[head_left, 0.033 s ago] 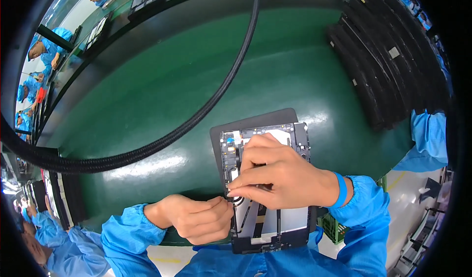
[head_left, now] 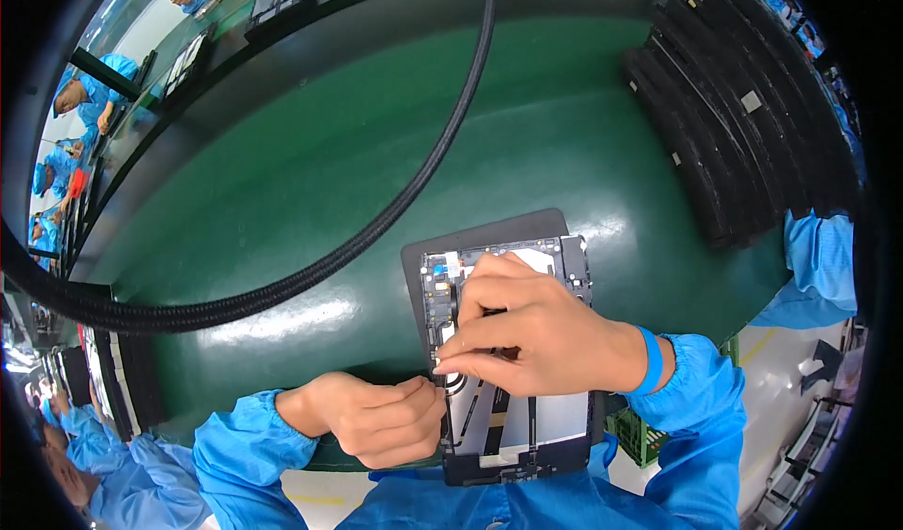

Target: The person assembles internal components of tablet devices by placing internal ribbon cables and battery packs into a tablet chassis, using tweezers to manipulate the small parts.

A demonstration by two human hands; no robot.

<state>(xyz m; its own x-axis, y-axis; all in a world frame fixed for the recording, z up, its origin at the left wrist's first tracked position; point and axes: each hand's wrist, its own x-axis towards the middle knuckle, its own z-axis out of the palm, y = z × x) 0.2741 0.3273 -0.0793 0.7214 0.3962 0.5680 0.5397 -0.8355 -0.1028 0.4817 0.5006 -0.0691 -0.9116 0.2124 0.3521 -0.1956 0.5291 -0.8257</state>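
L hand (head_left: pixel 390 420) curls by opened tablet (head_left: pixel 555 417), L edge, prob. to steady it, can't tell if gripping; tablet's flat on dark pad (head_left: pixel 531 227), maybe for cushioning, under R hand (head_left: pixel 536 332), thumb + fingertip nearly meeting, hold unclear.

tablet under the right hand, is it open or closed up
Open: the tablet has its inside bare, with small circuit parts along its left edge and dark strips across a pale panel.

Green tabletop (head_left: pixel 282 182), glossy; light glare (head_left: pixel 282 321) at left. Dark rail (head_left: pixel 376 8) along far edge. Pale floor (head_left: pixel 771 384), yellow line (head_left: pixel 757 346), right.
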